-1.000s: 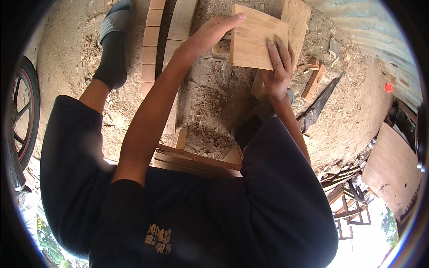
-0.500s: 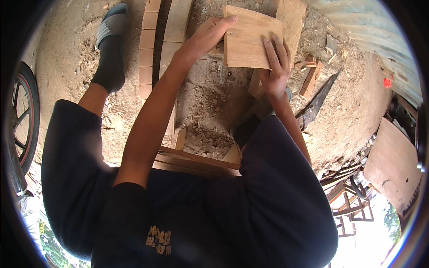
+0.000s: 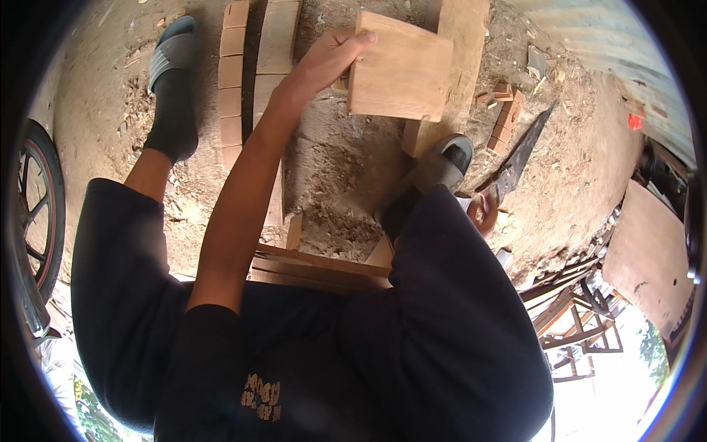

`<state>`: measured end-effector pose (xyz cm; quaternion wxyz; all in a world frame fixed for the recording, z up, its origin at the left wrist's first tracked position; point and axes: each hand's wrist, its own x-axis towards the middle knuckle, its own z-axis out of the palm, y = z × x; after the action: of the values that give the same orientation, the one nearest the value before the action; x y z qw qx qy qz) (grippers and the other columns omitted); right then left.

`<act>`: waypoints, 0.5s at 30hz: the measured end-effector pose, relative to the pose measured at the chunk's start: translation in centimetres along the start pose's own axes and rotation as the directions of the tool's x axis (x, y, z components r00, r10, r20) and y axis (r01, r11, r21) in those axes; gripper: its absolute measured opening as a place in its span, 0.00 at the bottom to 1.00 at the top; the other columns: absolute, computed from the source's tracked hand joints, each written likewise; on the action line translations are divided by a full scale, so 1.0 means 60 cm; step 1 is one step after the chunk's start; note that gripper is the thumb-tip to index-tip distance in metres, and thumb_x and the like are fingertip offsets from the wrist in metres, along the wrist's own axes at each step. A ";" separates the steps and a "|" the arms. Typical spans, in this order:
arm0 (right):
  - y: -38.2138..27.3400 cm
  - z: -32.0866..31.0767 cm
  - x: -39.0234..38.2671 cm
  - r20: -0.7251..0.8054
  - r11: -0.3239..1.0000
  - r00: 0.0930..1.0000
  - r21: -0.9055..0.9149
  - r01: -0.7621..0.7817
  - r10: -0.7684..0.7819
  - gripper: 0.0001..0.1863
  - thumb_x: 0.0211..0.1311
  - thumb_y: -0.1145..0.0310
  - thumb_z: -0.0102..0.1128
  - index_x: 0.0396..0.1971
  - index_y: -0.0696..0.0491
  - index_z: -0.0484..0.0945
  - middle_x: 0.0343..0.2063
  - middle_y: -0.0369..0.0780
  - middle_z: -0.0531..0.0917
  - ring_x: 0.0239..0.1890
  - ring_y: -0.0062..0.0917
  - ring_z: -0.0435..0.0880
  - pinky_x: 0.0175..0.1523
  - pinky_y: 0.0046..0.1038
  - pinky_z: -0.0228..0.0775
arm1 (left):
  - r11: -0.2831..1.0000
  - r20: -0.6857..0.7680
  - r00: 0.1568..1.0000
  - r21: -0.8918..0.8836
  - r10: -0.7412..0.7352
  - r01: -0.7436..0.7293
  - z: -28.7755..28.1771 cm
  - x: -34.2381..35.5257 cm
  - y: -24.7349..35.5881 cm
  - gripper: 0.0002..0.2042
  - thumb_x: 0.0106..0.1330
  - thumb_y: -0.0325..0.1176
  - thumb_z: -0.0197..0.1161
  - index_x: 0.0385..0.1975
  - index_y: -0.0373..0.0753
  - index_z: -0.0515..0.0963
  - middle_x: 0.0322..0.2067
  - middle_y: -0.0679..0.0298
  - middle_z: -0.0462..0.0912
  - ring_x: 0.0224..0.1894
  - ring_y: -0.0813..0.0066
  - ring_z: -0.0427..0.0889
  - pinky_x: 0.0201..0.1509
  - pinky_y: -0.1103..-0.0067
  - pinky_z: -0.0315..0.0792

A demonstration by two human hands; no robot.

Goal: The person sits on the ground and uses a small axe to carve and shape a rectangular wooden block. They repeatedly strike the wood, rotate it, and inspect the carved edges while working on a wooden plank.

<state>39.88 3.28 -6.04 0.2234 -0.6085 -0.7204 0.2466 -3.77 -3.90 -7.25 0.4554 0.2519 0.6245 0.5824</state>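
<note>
My left hand (image 3: 329,60) grips a flat, square-cornered wooden board (image 3: 401,70) by its left edge, thumb on the top face. The board is held over a longer plank (image 3: 464,62) at the far side. Beyond my right knee, my right hand (image 3: 484,211) is curled at the handle end of a handsaw (image 3: 524,149) that lies on the dirt floor. The knee hides my right forearm and part of that hand. The saw's dark blade points away to the far right.
Long wooden strips (image 3: 233,81) run along the left, beside my sandalled left foot (image 3: 174,55). Small cut blocks (image 3: 507,121) lie near the saw. A wheel (image 3: 38,206) stands at far left, corrugated metal sheeting (image 3: 611,40) at far right. Wood scraps litter the ground.
My right hand has let go of the board and moved back and right to the handsaw's handle. My left hand still holds the board, which is slightly tilted.
</note>
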 end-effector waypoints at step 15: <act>0.109 -0.002 -0.095 0.424 0.785 0.872 -0.614 0.079 0.244 0.19 0.63 0.67 0.66 0.53 0.58 0.79 0.41 0.43 0.84 0.43 0.28 0.83 0.49 0.30 0.76 | 0.989 0.170 0.983 0.137 -0.075 0.052 -0.024 0.000 0.020 0.26 0.71 0.52 0.55 0.51 0.30 0.78 0.45 0.64 0.82 0.51 0.76 0.76 0.60 0.76 0.65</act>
<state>45.87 -1.43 -10.16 -0.1842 -0.5985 -0.7646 0.1523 -5.31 -4.37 -6.25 0.5091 0.3114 0.6272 0.5004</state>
